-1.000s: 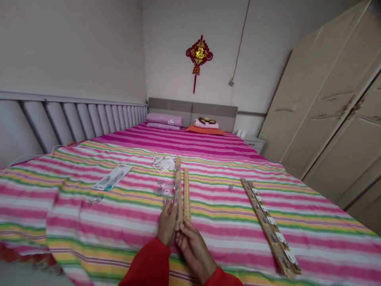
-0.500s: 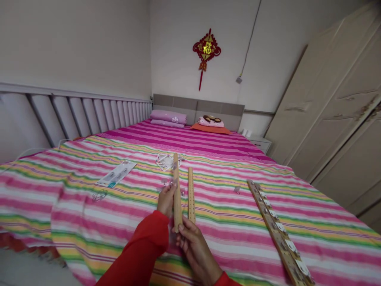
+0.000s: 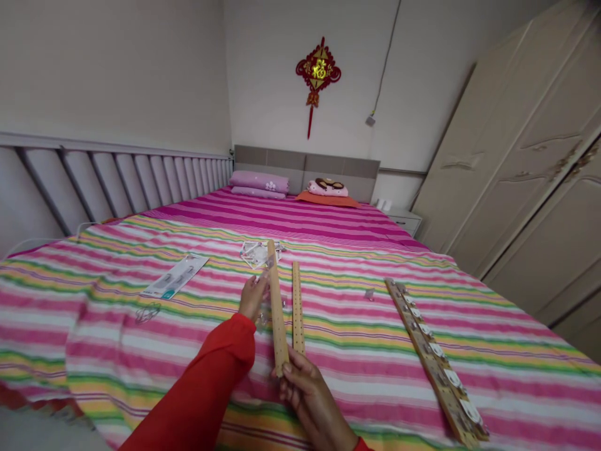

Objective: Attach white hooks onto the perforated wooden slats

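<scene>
My right hand [image 3: 312, 394] grips the near end of a wooden strip [image 3: 278, 313], which is raised at a slant above the bed. Beside the strip's upper half, the fingers of my left hand [image 3: 252, 295] are pinched on a small clear plastic piece [image 3: 267, 277], partly blurred. Another clear piece [image 3: 269, 263] seems to sit on the strip near its far end. A second wooden strip [image 3: 297, 307], with rows of small holes, lies just right of the held one. Small clear pieces [image 3: 261, 321] lie on the cloth below my left hand.
A striped cloth [image 3: 347, 357] covers the near part of the bed. On the right lies a wooden board [image 3: 422, 341] with white round tags. Packaging [image 3: 176, 277], a coil of thin wire [image 3: 148, 312] and a white clear-topped pack [image 3: 253, 254] lie left and ahead. A wardrobe [image 3: 507, 175] stands right.
My left hand has moved off its grip on the strip's middle and farther up along its left side. My right hand keeps hold of the near end. The view has shifted slightly.
</scene>
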Demonstrator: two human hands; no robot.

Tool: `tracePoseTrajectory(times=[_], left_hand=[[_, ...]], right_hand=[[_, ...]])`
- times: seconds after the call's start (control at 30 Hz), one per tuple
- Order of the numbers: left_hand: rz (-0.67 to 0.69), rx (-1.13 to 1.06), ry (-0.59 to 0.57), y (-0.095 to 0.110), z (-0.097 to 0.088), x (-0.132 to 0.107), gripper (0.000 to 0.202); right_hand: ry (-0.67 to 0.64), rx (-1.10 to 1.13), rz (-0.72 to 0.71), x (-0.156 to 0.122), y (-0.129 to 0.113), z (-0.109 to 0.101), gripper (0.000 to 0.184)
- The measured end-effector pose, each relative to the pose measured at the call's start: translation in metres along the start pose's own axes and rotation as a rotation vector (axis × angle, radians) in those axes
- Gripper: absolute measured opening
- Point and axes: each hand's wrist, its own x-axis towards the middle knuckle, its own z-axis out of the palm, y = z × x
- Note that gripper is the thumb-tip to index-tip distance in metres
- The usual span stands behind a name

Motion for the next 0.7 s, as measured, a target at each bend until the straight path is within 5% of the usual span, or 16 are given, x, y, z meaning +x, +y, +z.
tracePoseTrajectory(times=[0.13, 0.43, 0.57, 0.7], left_hand=[[-0.001, 0.099, 0.038, 0.012, 0.004, 0.017, 0.063], [0.056, 0.263, 0.055, 0.023, 0.000, 0.025, 0.048], [0.296, 0.643, 0.043, 0.026, -0.003, 0.031, 0.049], [0.465, 0.822, -0.045, 0.026, 0.018, 0.032, 0.048]], right_hand=[[-0.008, -0.038, -0.004, -0.008, 0.004, -0.005, 0.049], [-0.062, 0.017, -0.019, -0.024, -0.011, -0.015, 0.040], [-0.076, 0.038, -0.089, -0.034, -0.028, -0.037, 0.041], [0.021, 0.079, -0.174, -0.046, -0.045, -0.081, 0.042]])
